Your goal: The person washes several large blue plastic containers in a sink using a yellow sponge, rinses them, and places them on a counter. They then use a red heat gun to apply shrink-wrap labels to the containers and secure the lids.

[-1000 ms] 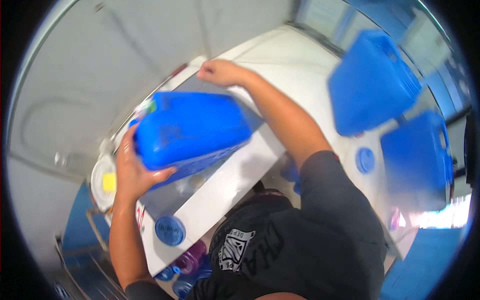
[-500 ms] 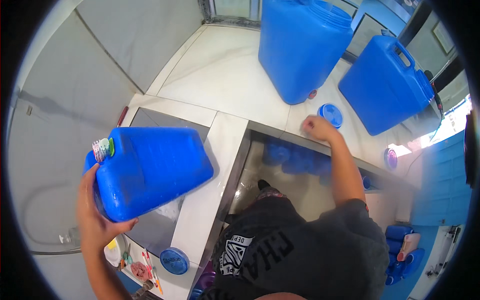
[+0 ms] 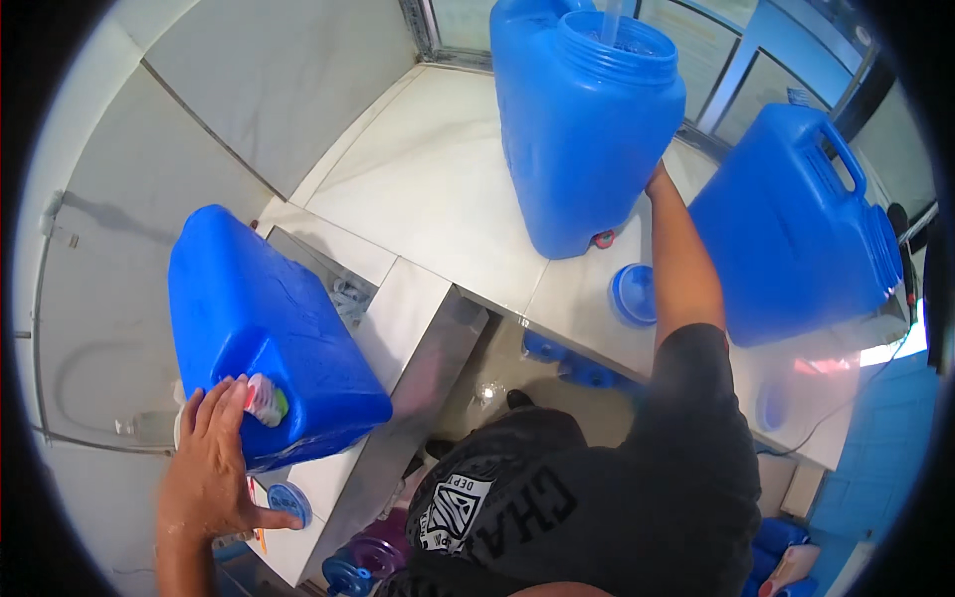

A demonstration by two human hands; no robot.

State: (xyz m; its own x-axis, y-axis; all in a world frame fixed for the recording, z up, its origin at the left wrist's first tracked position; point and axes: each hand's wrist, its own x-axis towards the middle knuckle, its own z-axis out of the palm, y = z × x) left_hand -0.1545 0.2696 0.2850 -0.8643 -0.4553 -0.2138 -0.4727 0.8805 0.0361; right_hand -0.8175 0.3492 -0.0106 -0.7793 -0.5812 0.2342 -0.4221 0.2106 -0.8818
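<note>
A blue jerrycan (image 3: 279,328) lies tipped over the counter opening at the left. My left hand (image 3: 214,473) is beside it, fingers stretched out, the tips near a small white-and-pink ridged piece (image 3: 264,400) with a green edge on the jerrycan. Upright at the back stands a second blue jerrycan (image 3: 587,149) with an open mouth, a clear tube or stream entering it. My right arm reaches behind its right side; only the edge of my right hand (image 3: 656,177) shows, its fingers hidden. Near its red bottom plug lies a round blue cap (image 3: 634,295).
A third blue jerrycan (image 3: 796,229) with a handle stands at the right. Another blue cap (image 3: 288,504) lies on the near left ledge. Below the counter (image 3: 448,189) are more blue containers (image 3: 587,371). A cable (image 3: 846,413) hangs at the right.
The left jerrycan has turned, its far end swinging up and left, and my left hand has moved lower. My right hand has gone from beside the cap to behind the upright jerrycan.
</note>
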